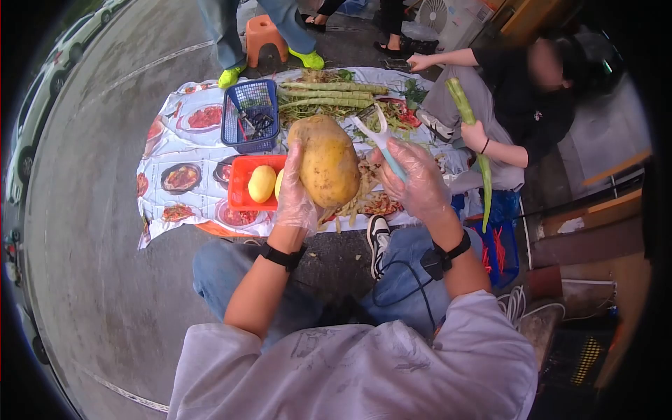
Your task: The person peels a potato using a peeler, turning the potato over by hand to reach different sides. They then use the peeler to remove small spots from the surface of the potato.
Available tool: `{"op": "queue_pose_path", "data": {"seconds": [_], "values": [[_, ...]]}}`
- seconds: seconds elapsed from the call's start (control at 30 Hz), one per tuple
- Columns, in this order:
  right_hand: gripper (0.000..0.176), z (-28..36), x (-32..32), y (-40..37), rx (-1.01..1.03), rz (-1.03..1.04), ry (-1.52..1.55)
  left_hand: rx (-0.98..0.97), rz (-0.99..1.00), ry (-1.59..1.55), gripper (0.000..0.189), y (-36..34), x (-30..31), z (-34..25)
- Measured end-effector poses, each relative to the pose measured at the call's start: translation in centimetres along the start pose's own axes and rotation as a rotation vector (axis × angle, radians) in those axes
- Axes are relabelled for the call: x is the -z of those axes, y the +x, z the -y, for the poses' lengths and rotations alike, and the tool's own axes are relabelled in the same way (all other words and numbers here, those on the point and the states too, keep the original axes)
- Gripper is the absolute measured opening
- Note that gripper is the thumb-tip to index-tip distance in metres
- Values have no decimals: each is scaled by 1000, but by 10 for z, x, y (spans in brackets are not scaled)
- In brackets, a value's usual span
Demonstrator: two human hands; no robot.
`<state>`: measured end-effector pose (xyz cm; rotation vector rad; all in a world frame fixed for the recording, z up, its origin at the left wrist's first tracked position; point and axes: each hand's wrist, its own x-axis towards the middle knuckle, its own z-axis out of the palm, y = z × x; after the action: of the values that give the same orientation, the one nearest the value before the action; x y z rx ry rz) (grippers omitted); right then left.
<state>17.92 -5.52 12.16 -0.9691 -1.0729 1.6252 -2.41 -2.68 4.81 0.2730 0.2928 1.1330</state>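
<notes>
A large unpeeled potato (327,162) is held up in my left hand (297,192), which wears a clear plastic glove. My right hand (416,180), gloved the same way, grips a light blue peeler (384,140). The peeler's metal head points up and left, just right of the potato and apart from it. Behind my left hand lies a red tray (240,192) with a peeled yellow potato (262,183) and another partly hidden by the hand. Peelings (371,192) are heaped on the printed sheet (150,175) below and behind my hands.
A blue basket (250,145) holds dark tools. Long green stalks (336,94) lie at the sheet's far side. On the right, a seated person (535,105) holds a long green stalk (460,101). Another person's legs stand by an orange stool (264,35). A blue crate (505,255) sits right.
</notes>
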Motion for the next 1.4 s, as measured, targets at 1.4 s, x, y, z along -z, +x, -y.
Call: {"op": "queue_pose_path", "data": {"seconds": [1.4], "values": [[35, -18, -14, 30, -315, -293, -53, -334, -87, 570, 61, 40, 33, 38]]}}
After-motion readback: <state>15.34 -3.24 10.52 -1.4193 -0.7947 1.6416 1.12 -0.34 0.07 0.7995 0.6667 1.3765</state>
